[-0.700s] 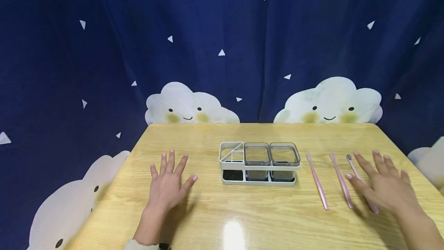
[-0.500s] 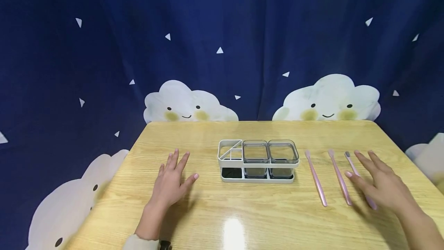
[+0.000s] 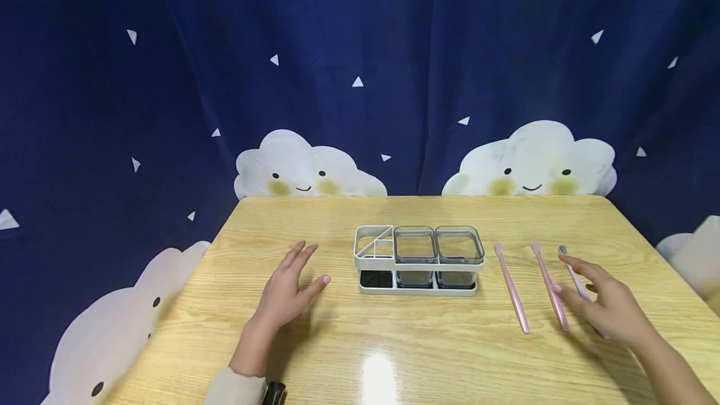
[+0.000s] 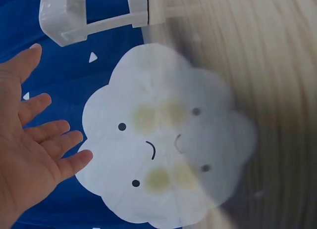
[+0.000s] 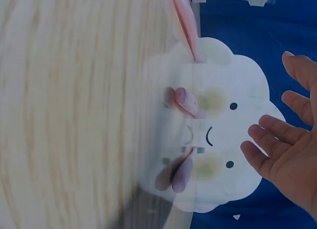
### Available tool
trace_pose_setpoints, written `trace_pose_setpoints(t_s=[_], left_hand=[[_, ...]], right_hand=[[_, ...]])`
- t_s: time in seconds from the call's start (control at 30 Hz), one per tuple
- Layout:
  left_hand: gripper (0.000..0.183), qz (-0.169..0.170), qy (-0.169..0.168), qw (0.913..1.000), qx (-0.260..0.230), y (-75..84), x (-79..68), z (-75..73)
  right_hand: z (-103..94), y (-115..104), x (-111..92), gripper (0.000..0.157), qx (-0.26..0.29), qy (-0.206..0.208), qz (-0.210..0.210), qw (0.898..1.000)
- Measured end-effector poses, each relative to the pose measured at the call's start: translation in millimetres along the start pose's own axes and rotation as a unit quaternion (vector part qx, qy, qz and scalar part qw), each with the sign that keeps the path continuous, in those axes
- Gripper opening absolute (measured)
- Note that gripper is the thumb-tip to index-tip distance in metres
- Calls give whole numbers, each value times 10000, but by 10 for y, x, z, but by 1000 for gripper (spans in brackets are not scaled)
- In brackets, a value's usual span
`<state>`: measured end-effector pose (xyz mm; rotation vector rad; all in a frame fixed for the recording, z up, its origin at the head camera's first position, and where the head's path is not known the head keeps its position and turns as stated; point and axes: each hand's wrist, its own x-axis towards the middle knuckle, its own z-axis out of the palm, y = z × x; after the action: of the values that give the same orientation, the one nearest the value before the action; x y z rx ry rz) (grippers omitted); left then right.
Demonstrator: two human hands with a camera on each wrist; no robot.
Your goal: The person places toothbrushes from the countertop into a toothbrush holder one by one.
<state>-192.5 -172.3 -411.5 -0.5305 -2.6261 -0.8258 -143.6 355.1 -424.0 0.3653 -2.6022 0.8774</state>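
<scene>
Hovering: right grip (image 3: 610,306), parted, empty | lilac toothbrush (image 3: 578,283) partly beneath it | left grip (image 3: 285,292) loosely spread, empty

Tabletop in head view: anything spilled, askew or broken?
Nothing stands out. The white two-tier rack stands upright, two clear square cups seated in it. Two slim pink toothbrushes and one lilac toothbrush lie beside it on the pale wood table, the lilac one partly hidden by the right hand. The bright patch looks like glare.
</scene>
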Motion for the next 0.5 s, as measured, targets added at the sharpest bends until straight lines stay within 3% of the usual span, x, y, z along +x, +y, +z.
trace_pose_setpoints(t_s=[0.23, 0.5], left_hand=[[64, 38, -168, 9969, -770, -17, 46, 82], [60, -42, -456, 9908, -1272, 21, 125, 109]], right_hand=[[74, -36, 26, 52, 555, -47, 49, 9984], [103, -81, 107, 49, 929, -428, 250, 9944]])
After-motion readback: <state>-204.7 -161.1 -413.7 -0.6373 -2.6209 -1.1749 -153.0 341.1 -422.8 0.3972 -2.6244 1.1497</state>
